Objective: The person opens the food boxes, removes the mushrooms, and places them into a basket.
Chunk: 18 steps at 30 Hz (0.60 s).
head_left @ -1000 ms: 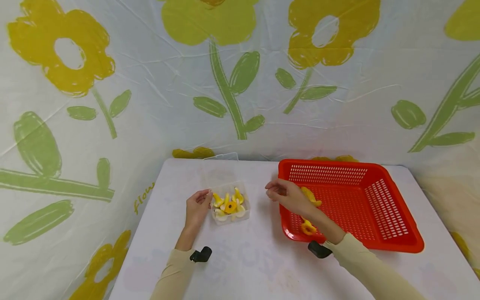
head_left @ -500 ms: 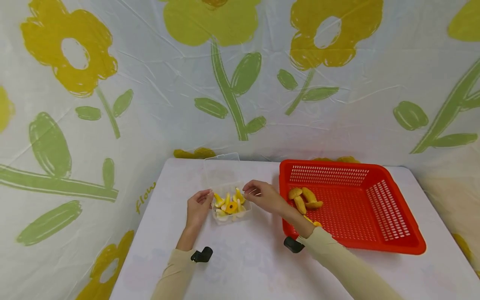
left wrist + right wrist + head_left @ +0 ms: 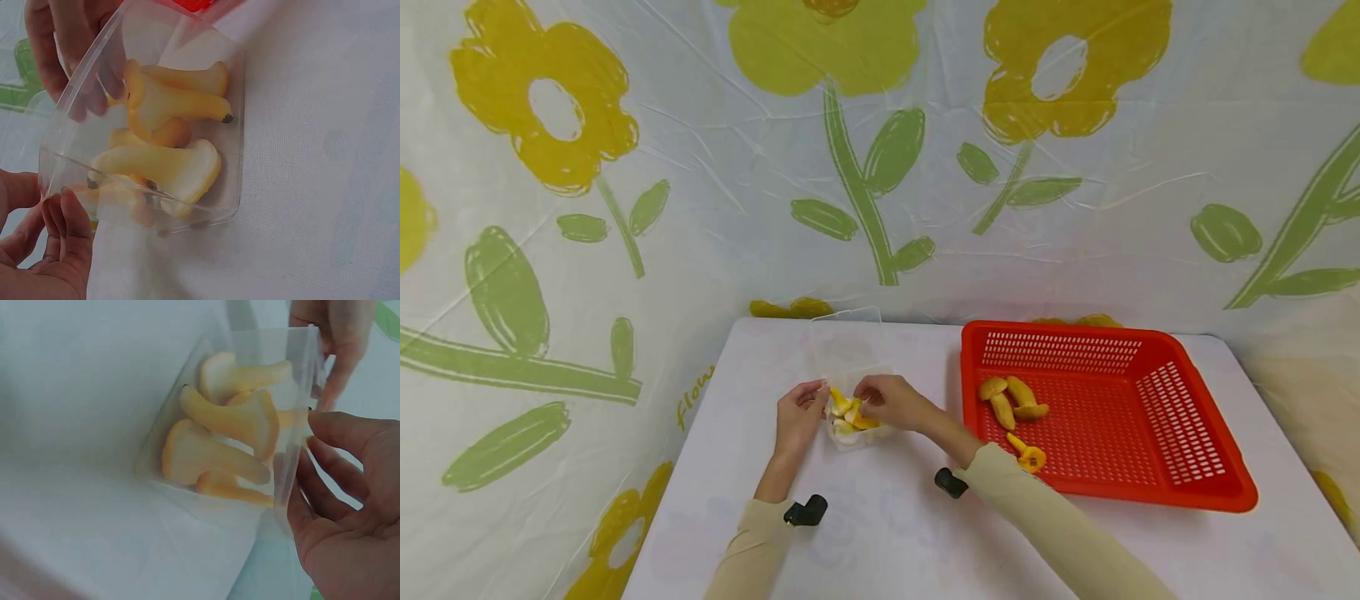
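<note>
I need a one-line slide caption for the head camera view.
Left hand at the edge of an open clear box, right hand over its mushrooms; a red basket holds three more.

1. A flat, whitish table [image 3: 887, 542] with faint printed patterns lies beneath the left hand [image 3: 797, 417] and the right hand [image 3: 891, 402].
2. Wrinkled white fabric [image 3: 715, 267], printed with mustard-yellow flowers [image 3: 587, 62] and green stems [image 3: 861, 187], hangs beyond both.
3. Slanted yellow lettering [image 3: 695, 395], "flow", stands left of the left hand.

the head view looks forward and down from afar; close wrist views share the box [image 3: 231, 139].
</note>
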Each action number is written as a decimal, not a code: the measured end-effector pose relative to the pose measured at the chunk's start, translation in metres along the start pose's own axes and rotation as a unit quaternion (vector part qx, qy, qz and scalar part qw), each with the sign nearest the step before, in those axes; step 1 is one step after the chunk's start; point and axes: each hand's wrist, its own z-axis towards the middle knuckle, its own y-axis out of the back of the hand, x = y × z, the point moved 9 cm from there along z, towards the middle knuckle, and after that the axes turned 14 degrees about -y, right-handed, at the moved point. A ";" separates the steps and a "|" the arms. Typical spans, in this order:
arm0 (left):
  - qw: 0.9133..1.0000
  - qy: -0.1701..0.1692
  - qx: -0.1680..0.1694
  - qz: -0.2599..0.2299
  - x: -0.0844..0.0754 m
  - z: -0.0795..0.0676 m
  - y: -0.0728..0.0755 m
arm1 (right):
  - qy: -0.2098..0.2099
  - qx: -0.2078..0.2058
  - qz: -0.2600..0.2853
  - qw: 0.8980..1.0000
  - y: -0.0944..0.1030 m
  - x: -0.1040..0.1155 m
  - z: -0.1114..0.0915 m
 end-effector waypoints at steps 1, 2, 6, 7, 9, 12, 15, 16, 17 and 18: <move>1.000 -0.004 -0.002 -0.003 0.003 0.001 0.000 | 0.004 0.006 -0.017 1.000 -0.003 0.001 0.002; 1.000 -0.006 -0.004 -0.006 0.004 0.001 0.000 | 0.005 0.011 -0.036 0.999 -0.005 0.002 0.003; 1.000 -0.017 -0.011 -0.012 0.006 0.001 0.000 | 0.000 0.035 -0.092 0.995 -0.012 0.004 0.005; 1.000 -0.018 -0.012 -0.011 0.006 0.001 -0.001 | -0.002 0.041 -0.099 0.994 -0.012 0.005 0.005; 1.000 -0.020 -0.012 -0.008 0.006 0.001 -0.001 | 0.002 0.055 -0.105 0.993 -0.013 0.007 0.004; 1.000 -0.022 -0.012 -0.004 0.006 0.001 0.000 | 0.000 0.079 -0.103 0.992 -0.013 0.008 0.004; 1.000 -0.022 -0.012 0.000 0.005 0.001 0.001 | 0.000 0.090 -0.099 0.991 -0.010 0.009 0.004; 1.000 -0.021 -0.012 0.001 0.005 0.001 0.001 | -0.007 0.093 -0.095 0.991 -0.008 0.008 0.004; 1.000 -0.021 -0.013 0.001 0.005 0.001 0.002 | -0.008 0.094 -0.094 0.991 -0.006 0.008 0.004; 1.000 -0.019 -0.013 0.001 0.005 0.001 0.002 | -0.008 0.093 -0.092 0.991 -0.004 0.009 0.003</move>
